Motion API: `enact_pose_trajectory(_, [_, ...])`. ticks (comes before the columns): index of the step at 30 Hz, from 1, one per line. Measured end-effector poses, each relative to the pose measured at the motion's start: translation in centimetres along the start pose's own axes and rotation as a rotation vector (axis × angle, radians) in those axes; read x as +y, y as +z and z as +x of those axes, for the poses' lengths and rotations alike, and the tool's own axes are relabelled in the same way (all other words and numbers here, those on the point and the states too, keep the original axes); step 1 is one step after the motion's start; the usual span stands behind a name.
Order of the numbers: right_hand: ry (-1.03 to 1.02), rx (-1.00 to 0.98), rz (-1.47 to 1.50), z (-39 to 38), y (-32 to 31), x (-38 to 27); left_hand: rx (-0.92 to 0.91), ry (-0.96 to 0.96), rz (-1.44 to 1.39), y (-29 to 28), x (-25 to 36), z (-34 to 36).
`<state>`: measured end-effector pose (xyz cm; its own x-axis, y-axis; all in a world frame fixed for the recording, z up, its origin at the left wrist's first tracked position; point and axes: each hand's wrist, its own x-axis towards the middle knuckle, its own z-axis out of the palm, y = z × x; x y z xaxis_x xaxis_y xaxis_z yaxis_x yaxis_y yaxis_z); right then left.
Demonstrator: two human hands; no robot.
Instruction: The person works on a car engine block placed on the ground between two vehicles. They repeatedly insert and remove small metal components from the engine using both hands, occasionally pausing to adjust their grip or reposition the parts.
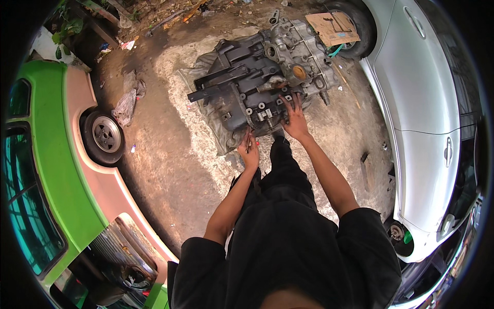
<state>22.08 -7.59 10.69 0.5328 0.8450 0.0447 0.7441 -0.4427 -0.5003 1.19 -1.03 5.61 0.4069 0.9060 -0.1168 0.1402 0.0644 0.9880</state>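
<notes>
A large engine assembly, with a black casing [226, 105] joined to a silver aluminium section [309, 51], lies on a crumpled grey sheet [222, 141] on the concrete. My left hand [248, 153] is at the casing's near edge, fingers curled around something small and dark that I cannot make out. My right hand [294, 117] rests on the casing's near right part, its fingers stretched apart over the metal beside some bolt holes.
A green and pink car [64, 154] stands on the left, a silver car [422, 154] on the right. A cardboard piece [324, 28] with a tool lies beside the rear tyre. Crumpled sacking [125, 105], thin sticks [350, 90] and litter lie on the ground.
</notes>
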Motion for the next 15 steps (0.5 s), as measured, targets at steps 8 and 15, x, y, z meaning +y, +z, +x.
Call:
enact_pose_trajectory(8, [0.008,-0.022,-0.014,0.0,-0.4,-0.3,0.113,0.286,0.144,0.3,-2.0,-1.1])
enact_pose_trajectory(15, [0.025,-0.026,-0.007,0.0,-0.6,-0.5,0.056,-0.05,-0.34,-2.5,-2.5,0.4])
